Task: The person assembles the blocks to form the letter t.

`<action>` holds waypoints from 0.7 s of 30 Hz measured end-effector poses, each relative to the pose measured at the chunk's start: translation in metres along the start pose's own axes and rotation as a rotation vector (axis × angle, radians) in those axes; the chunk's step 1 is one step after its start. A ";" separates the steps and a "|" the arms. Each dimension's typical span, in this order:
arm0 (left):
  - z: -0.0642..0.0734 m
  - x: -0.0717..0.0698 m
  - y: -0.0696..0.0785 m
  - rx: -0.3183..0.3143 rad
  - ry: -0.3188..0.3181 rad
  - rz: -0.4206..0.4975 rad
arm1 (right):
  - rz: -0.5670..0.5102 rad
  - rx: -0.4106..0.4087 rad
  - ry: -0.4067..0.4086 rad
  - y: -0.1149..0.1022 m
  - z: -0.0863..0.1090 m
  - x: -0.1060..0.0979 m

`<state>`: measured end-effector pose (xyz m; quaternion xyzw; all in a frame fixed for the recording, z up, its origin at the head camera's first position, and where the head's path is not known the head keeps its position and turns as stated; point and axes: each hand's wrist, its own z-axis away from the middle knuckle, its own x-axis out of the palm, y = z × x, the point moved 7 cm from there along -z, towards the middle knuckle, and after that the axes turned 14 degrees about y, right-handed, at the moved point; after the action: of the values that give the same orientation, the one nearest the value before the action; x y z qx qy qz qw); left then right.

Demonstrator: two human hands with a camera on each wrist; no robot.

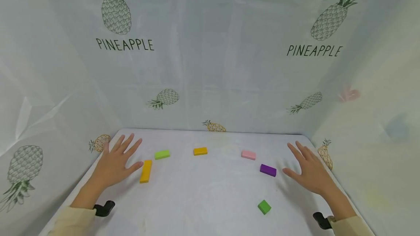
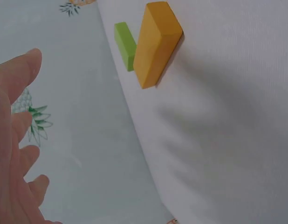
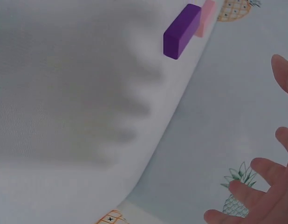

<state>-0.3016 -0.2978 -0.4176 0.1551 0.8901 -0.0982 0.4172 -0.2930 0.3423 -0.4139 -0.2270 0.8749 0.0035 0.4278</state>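
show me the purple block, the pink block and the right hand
Purple block [image 1: 268,169]: head view, on its top face.
Pink block [image 1: 248,154]: head view, on its top face.
Right hand [image 1: 311,174]: head view, on the back of it.

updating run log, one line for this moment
left hand: open, empty | right hand: open, empty | long yellow block, purple block: untouched, on table

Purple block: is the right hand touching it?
Apart. The head view shows white tabletop between the purple block and the right hand; the right wrist view also shows a clear gap.
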 end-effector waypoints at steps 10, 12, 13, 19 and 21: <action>-0.001 0.023 0.007 -0.046 -0.094 0.081 | -0.010 0.036 -0.060 -0.006 -0.001 0.012; -0.002 0.026 0.010 -0.043 -0.101 0.087 | -0.025 0.054 -0.081 -0.006 0.000 0.015; -0.002 0.028 0.011 -0.042 -0.102 0.092 | -0.032 0.061 -0.091 -0.007 0.001 0.016; -0.006 0.036 0.017 -0.129 -0.120 0.218 | -0.072 0.076 -0.105 -0.009 0.002 0.022; -0.007 0.040 0.018 -0.172 -0.139 0.252 | -0.080 0.075 -0.106 -0.010 0.002 0.024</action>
<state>-0.3244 -0.2706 -0.4445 0.2223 0.8377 0.0209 0.4985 -0.3003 0.3244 -0.4316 -0.2451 0.8407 -0.0346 0.4817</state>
